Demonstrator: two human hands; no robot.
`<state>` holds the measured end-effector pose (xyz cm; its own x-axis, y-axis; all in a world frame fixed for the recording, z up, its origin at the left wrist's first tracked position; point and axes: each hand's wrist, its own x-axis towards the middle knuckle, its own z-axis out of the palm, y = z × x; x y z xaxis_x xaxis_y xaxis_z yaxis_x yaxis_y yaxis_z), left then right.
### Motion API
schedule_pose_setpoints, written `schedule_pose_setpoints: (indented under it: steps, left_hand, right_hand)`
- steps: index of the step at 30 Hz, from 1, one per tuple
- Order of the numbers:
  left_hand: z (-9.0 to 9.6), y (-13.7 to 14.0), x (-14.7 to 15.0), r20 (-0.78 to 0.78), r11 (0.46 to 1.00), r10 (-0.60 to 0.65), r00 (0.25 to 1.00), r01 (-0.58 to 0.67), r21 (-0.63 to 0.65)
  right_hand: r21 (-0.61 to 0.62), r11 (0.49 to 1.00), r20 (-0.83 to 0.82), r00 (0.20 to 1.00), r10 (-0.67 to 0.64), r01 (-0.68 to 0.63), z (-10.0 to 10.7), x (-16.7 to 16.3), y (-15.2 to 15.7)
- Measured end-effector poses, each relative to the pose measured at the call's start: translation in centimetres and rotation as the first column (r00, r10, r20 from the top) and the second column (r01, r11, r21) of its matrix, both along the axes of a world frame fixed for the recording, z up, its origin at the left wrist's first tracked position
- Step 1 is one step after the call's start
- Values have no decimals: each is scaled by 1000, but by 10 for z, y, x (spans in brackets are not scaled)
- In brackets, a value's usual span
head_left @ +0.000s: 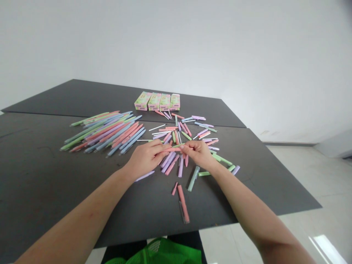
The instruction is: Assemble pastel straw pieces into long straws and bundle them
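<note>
Coral pink between both hands: pinching a slim pen part with closed fingers of the left hand and the right hand, over the dark surface. Cannot make out either end clearly at the fingertips. Cannot tell whether also gripping a green piece just behind. Under and around the hands, many scattered pen pieces, partly blocked from view. Beside the left wrist, a half-covered lilac piece. To the left, too layered to count, a heap of long pens. Beyond, four cartons in a row, with print too small to read. At the bottom, cut off, green cloth.
</note>
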<state>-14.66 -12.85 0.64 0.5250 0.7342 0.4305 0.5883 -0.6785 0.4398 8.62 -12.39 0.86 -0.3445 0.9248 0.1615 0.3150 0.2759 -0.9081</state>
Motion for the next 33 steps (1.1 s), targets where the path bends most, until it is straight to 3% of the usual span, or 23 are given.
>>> schedule_pose_setpoints:
  steps: [7, 11, 17, 25, 33]
  left_hand:
    - [-1, 2, -3, -15, 999, 29, 999, -29, -19]
    - [-3, 6, -7, 30, 998, 50, 998, -49, -40]
    - [-4, 8, -8, 31, 998, 50, 998, -48, -43]
    - [-6, 7, -7, 21, 998, 52, 998, -52, -19]
    - [-4, 7, -7, 2, 998, 65, 998, -65, -25]
  right_hand:
    - [-71, 997, 45, 999, 32, -29, -3, -1, 3]
    - [-16, 997, -39, 997, 74, -74, 5, 7, 4]
    - [100, 994, -102, 993, 54, -44, 9, 12, 6]
    - [88, 995, 155, 987, -51, 37, 2, 7, 5]
    - [74, 997, 57, 998, 30, -34, 6, 9, 4]
